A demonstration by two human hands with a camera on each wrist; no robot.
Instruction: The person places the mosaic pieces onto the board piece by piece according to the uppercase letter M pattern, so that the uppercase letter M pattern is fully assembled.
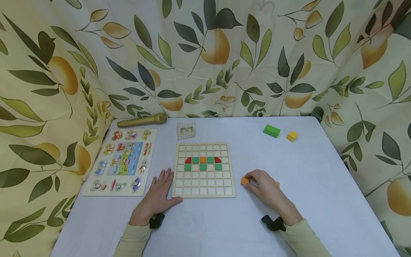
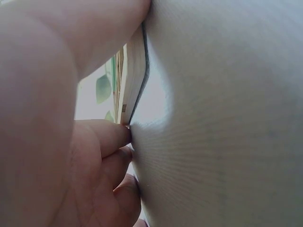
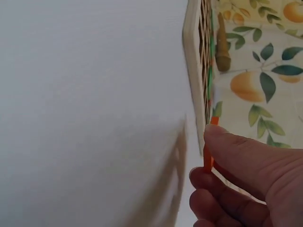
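Note:
A wooden grid board (image 1: 203,170) lies at the middle of the table, with red, green and orange tiles in two of its rows. My left hand (image 1: 162,189) rests flat on the cloth at the board's lower left corner, fingers straight, holding nothing. In the left wrist view the board's edge (image 2: 135,75) sits just past the fingers (image 2: 111,137). My right hand (image 1: 261,182) is to the right of the board and pinches a thin orange tile (image 1: 245,181) low over the cloth. The right wrist view shows that orange tile (image 3: 208,153) on edge between thumb and fingers, close to the board (image 3: 194,71).
A green block (image 1: 271,130) and a yellow block (image 1: 292,136) sit at the back right. A small pattern card (image 1: 186,130) lies behind the board, a gold microphone (image 1: 142,120) at the back left, a picture puzzle (image 1: 123,160) to the left. Leaf-print curtains surround the table.

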